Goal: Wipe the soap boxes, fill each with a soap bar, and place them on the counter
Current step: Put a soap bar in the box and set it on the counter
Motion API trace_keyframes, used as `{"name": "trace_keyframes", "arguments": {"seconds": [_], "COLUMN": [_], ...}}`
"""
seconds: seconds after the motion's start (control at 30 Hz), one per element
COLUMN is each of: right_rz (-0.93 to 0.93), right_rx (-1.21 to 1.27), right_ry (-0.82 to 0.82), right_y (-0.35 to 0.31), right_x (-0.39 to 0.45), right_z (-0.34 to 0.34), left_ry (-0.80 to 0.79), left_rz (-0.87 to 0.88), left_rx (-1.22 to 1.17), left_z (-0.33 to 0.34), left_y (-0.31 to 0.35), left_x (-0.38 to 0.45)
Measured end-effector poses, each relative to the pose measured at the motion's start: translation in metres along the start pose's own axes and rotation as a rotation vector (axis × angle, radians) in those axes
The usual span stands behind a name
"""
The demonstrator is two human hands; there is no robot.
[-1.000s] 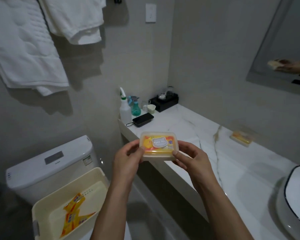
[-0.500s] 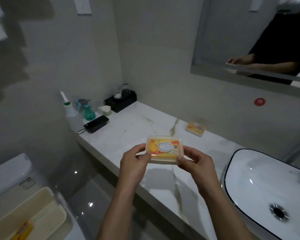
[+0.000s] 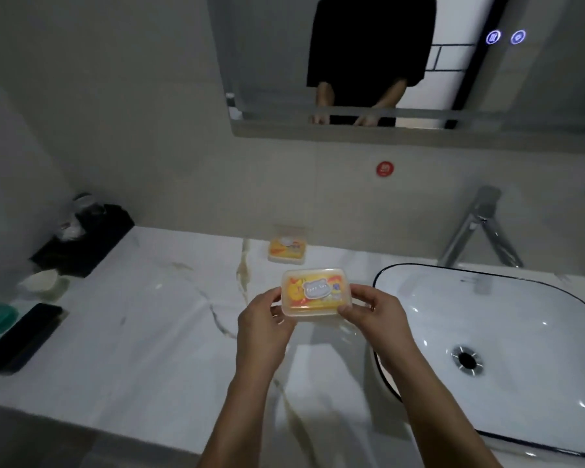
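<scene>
Left hand (image 3: 264, 327) and right hand (image 3: 379, 319) grip soap box (image 3: 316, 293).

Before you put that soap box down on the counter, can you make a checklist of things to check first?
1. Both hands hold the box: ok. The left hand and right hand pinch the filled soap box at its two ends.
2. Lid shut: ok, it looks seated all round.
3. Soap inside: ok, the orange wrapper shows through the lid.
4. Free spot on the counter: ok, bare marble lies below the box, in front of the other soap box.
5. Away from the sink: ok, though its rim lies close on the right.
6. Box wiped dry: cannot tell.
</scene>
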State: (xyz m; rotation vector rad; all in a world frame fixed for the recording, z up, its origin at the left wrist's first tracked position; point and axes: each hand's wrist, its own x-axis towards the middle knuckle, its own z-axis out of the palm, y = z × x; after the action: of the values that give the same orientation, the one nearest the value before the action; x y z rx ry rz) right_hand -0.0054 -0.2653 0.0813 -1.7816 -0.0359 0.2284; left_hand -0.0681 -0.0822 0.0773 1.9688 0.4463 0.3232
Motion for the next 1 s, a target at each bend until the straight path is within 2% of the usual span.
{"name": "trace_keyframes", "arguments": {"seconds": [0.37, 0.53, 0.8, 1.0], "right_rz": [0.205, 0.318, 0.462, 0.482], "right_rx": [-0.103, -0.126, -0.224, -0.299], "right_ry": [0.211, 0.274, 0.282, 0.290], "right_y": [0.018, 0.035, 0.075, 0.097], "right_x": [0.101, 0.138, 0.204, 0.244], "right_z": [0.045, 0.049, 0.049, 0.049], "left_ry": [-0.215, -0.249, -0.261, -0.220], "left_rz": [0.082, 0.091, 0.031, -0.011], "left_rx": [0.140, 0.222, 0.320, 0.344], "left_z": [0.029, 0.057, 0.112, 0.146], "left_y": [-0.047, -0.067, -0.093, -0.104], "left_x": [0.134, 0.170, 0.210, 0.225]}}
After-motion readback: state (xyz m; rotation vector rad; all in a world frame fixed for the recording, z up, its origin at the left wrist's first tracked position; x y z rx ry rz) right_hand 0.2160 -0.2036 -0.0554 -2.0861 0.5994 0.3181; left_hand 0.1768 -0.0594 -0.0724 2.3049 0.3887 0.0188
